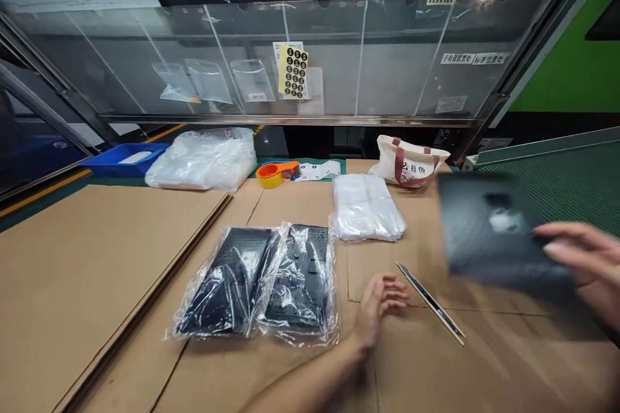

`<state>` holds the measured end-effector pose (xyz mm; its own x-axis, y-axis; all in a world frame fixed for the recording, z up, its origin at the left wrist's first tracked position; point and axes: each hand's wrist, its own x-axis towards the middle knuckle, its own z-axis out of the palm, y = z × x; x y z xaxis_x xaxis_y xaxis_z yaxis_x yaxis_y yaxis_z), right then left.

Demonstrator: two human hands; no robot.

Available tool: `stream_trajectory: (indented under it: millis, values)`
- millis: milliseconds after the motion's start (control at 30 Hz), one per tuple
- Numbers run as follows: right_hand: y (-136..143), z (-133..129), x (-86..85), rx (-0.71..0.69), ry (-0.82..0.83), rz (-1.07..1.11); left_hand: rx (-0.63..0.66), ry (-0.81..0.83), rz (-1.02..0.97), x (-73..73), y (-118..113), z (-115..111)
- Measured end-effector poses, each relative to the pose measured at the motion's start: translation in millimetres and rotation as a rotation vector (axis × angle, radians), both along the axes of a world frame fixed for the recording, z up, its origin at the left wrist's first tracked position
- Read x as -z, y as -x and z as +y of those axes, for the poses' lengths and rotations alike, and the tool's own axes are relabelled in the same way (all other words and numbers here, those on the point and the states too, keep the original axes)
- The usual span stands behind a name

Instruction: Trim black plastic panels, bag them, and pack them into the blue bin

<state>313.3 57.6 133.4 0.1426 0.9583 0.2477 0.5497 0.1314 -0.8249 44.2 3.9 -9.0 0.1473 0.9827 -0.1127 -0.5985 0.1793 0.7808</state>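
At the right, my right hand grips the edge of a dark, flat plastic panel between thumb and fingers. Motion blurs the panel, though a pale patch shows on its face. Resting low over the cardboard, my left hand holds nothing, its fingers loosely bent and apart. Just right of it lies a slim, pen-like metal tool, apart from the fingers. To its left, two clear bags side by side contain black plastic parts: one bagged part and another bagged part with a ribbed, detailed surface.
Cardboard sheets are stacked at left. Behind stand a blue tray, a bulky clear plastic bag, an orange tape dispenser, a stack of clear bags and a cloth pouch. A clear divided rack spans the back.
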Motion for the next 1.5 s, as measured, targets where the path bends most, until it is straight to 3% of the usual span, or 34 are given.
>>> stream_trajectory:
  millis: [100,200,267,300,367,467,533,600,700,867,1000,1133,1500]
  values:
    - [45,-45,29.9,-0.341,0.322,0.006,-0.038,0.175,-0.256,-5.8,3,5]
    - [76,-74,39.9,-0.615,0.443,-0.151,-0.093,0.252,-0.3,-9.1,8,7]
    - [83,-79,45.5,-0.742,0.448,-0.118,-0.059,0.27,-0.328,-4.5,11,8]
    - [83,-76,51.2,-0.74,0.413,-0.085,-0.002,0.277,-0.349,0.3,13,9]
    - [79,-65,71.2,-0.598,0.279,-0.099,0.15,0.295,-0.391,13.7,16,12]
    - [73,-45,114.2,-0.328,0.098,-0.357,0.291,0.31,-0.407,38.6,16,18]
    - [72,-36,137.6,-0.315,0.072,-0.443,0.364,0.304,-0.418,54.3,15,23]
    - [74,-32,147.0,-0.334,0.077,-0.467,0.417,0.289,-0.434,67.1,12,27]
    - [80,-30,130.7,-0.352,0.105,-0.437,0.453,0.261,-0.461,78.7,10,30]
    - [95,-40,62.4,-0.432,0.084,-0.219,0.467,0.228,-0.478,81.8,10,29]
    - [109,-50,25.5,-0.575,0.021,-0.35,0.461,0.213,-0.478,79.5,9,29]
    - [117,-49,16.9,-0.65,-0.053,-0.518,0.433,0.219,-0.47,77.5,6,26]
    - [117,-41,11.1,-0.59,-0.173,-0.832,0.391,0.245,-0.457,73.8,5,21]
